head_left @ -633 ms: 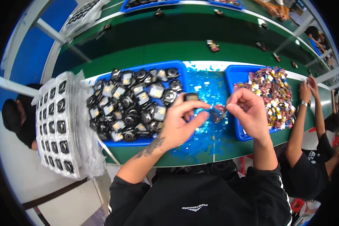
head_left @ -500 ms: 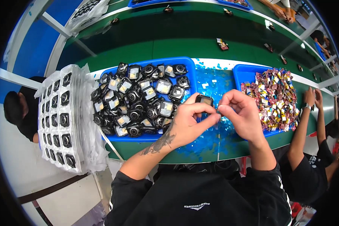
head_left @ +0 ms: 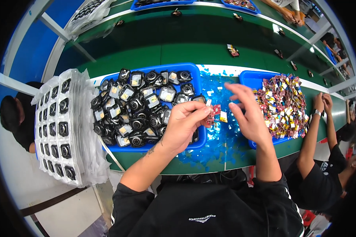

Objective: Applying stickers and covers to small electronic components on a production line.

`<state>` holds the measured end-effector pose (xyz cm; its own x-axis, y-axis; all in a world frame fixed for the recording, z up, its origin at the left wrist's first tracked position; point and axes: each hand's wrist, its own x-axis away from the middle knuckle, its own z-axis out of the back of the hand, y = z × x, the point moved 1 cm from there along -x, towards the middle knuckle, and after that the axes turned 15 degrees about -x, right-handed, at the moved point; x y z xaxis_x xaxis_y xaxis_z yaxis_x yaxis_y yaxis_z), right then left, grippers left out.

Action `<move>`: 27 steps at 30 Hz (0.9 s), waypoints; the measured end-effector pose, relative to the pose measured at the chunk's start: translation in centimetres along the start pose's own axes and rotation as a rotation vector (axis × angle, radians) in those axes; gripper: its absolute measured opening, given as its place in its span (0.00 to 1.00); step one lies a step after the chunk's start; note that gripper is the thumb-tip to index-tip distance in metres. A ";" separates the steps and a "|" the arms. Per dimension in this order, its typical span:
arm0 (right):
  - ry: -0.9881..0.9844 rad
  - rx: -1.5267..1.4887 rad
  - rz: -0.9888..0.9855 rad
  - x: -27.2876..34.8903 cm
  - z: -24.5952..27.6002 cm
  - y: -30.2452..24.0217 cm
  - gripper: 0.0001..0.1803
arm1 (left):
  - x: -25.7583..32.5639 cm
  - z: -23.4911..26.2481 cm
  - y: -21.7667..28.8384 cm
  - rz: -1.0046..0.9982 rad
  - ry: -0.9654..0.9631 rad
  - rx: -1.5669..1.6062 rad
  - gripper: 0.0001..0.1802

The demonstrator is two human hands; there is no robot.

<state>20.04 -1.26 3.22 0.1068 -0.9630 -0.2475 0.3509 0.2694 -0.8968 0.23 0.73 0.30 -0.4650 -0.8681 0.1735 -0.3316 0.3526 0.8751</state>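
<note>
My left hand (head_left: pixel 181 127) pinches a small red circuit board (head_left: pixel 214 111) between thumb and forefinger, over the strip of table between two blue trays. A yellow-and-white piece (head_left: pixel 223 116) hangs at the board's right side. Just behind the left fingers shows a black watch case (head_left: pixel 198 100); whether the hand also holds it, I cannot tell. My right hand (head_left: pixel 252 120) hovers to the right of the board, fingers apart with nothing in them. On the left, black watch cases (head_left: pixel 136 104) fill one blue tray (head_left: pixel 203 134). Red boards with yellow pieces (head_left: pixel 283 104) are heaped in the other tray (head_left: pixel 247 81).
Scattered blue film bits (head_left: pixel 201 152) cover the table between the trays. Stacked clear blister trays (head_left: pixel 53 126) with watch cases stand at far left. Beyond lies a green belt (head_left: pixel 186 57) carrying several small parts. A co-worker's arms (head_left: pixel 314 122) reach in at right.
The circuit board with its yellow piece now shows in my left fingers, where a black watch case was upright before. My right hand has opened from its pinch. The view has shifted slightly.
</note>
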 end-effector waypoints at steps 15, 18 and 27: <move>0.015 -0.819 -0.246 1.8 -1.8 0.3 0.08 | 0.4 -0.4 -0.3 -0.133 -0.007 -0.138 0.06; 0.037 -0.927 -0.289 1.9 -1.8 -0.2 0.04 | 0.3 -0.1 -0.5 -0.083 -0.044 -0.100 0.06; 0.050 -0.109 0.202 1.7 -1.9 -1.6 0.12 | 0.3 -0.9 -0.4 -0.020 -0.014 0.019 0.07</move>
<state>17.84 -3.36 3.56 0.1171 -0.8896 -0.4415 0.2247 0.4568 -0.8607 0.97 0.00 0.46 -0.4694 -0.8702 0.1496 -0.3565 0.3417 0.8696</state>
